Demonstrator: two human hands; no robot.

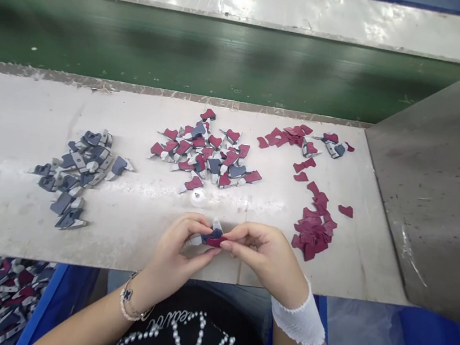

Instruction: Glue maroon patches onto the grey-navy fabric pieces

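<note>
Near the table's front edge, my left hand point(178, 251) pinches a small grey-and-white part point(209, 237). My right hand point(266, 253) grips the end of a red piece point(215, 242), which lies against that part's near side. Beyond my hands is a pile of parts with red tops point(202, 154), a few showing grey instead. Grey-and-white parts point(78, 174) form another heap at the left. Loose flat red pieces point(314, 230) are heaped to the right of my right hand.
More red pieces point(288, 136) and a few parts point(335, 147) lie at the back right. A metal panel point(443, 179) bounds the table point(125, 249) on the right. A green strip point(228, 61) runs behind it. A blue-edged bin point(49, 304) of parts stands below left.
</note>
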